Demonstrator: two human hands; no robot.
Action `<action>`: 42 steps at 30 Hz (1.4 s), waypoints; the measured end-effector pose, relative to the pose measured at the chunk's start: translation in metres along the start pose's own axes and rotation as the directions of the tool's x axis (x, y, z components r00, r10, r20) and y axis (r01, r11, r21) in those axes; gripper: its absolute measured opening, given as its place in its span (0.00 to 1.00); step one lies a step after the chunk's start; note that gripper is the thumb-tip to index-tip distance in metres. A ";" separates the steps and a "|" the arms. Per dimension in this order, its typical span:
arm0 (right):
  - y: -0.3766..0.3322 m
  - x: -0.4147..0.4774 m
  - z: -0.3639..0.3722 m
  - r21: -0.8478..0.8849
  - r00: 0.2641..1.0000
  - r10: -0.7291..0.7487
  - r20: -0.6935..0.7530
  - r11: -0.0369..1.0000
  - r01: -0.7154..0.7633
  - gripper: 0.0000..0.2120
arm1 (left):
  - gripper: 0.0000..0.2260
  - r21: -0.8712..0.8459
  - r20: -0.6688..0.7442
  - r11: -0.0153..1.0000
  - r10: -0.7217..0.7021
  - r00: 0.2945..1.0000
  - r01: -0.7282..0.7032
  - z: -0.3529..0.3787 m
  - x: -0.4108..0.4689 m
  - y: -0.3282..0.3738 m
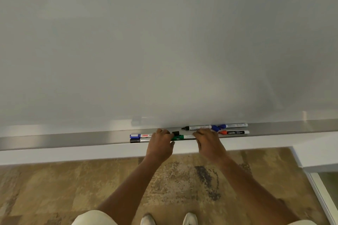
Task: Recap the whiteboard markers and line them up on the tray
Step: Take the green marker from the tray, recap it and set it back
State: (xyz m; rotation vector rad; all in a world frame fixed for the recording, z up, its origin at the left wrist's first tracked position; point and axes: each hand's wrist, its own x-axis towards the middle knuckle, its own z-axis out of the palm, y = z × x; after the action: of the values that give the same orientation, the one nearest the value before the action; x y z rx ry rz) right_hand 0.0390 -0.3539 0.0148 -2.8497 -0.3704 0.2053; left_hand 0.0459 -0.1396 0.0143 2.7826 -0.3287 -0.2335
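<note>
A long metal tray [73,139] runs under the whiteboard. At its left lie a blue-capped marker [135,135] and a black-capped marker [136,140]. My left hand [161,142] rests palm down over their right ends, fingers curled. A loose black cap [175,133] sits just right of its fingertips. A green marker [180,137] lies between my hands, its right end hidden under my right hand [208,139]. Behind that hand lie an uncapped black-tipped marker [197,127], a loose blue cap [215,128], a blue marker [232,125] and a red marker [234,132].
The blank whiteboard [164,42] fills the upper view. Below the tray is a white ledge [73,155], then patterned brown carpet [91,188]. My shoes [190,219] show at the bottom edge. A white frame [318,193] runs down at the lower right.
</note>
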 end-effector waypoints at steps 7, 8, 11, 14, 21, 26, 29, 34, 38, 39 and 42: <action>0.000 0.006 0.003 -0.069 0.999 0.039 0.024 0.997 -0.038 0.22 | 0.13 -0.082 0.038 0.992 -0.088 0.995 0.091 0.000 0.004 0.001; 0.001 0.006 0.003 -0.060 0.999 0.041 0.028 0.997 -0.040 0.22 | 0.12 -0.092 0.048 0.990 -0.101 0.994 0.105 0.000 0.005 0.001; 0.001 0.008 0.003 -0.008 0.998 0.051 0.028 0.999 -0.051 0.21 | 0.11 -0.107 0.054 0.989 -0.096 0.994 0.101 0.000 0.008 -0.002; 0.000 0.009 0.002 0.035 0.998 0.062 0.024 0.997 -0.062 0.18 | 0.09 -0.127 0.031 0.990 -0.056 0.998 0.060 0.000 0.011 -0.004; -0.003 -0.007 -0.013 0.126 0.996 0.059 -0.064 0.991 -0.050 0.16 | 0.08 -0.203 -0.018 0.979 -0.007 1.000 0.003 -0.005 0.009 -0.009; -0.012 -0.018 -0.053 0.186 0.980 0.003 -0.201 0.982 0.035 0.18 | 0.08 -0.461 -0.099 0.887 -0.050 0.994 -0.001 -0.041 -0.003 -0.003; -0.019 -0.028 -0.090 0.254 0.965 -0.032 -0.262 0.962 0.101 0.17 | 0.07 -0.688 -0.122 0.726 -0.129 0.984 0.010 -0.079 -0.015 0.005; -0.034 -0.047 -0.166 0.224 0.883 -0.116 -0.455 0.945 0.239 0.15 | 0.09 -0.841 -0.232 0.519 -0.095 0.968 -0.150 -0.158 -0.035 0.019; -0.047 -0.062 -0.201 0.194 0.830 -0.123 -0.544 0.944 0.267 0.17 | 0.08 -0.886 -0.255 0.420 -0.083 0.963 -0.198 -0.192 -0.051 0.024; -0.051 -0.066 -0.204 0.194 0.823 -0.126 -0.554 0.942 0.274 0.17 | 0.08 -0.898 -0.251 0.394 -0.096 0.963 -0.195 -0.194 -0.055 0.026; -0.063 -0.076 -0.204 0.215 0.818 -0.154 -0.555 0.923 0.319 0.17 | 0.10 -0.930 -0.233 0.318 -0.131 0.964 -0.181 -0.198 -0.067 0.031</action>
State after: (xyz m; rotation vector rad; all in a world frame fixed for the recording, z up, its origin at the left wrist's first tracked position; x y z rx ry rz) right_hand -0.0138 -0.3636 0.2356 -2.3913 -0.5189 -0.5266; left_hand 0.0143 -0.0919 0.2175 1.5376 -0.0842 0.0005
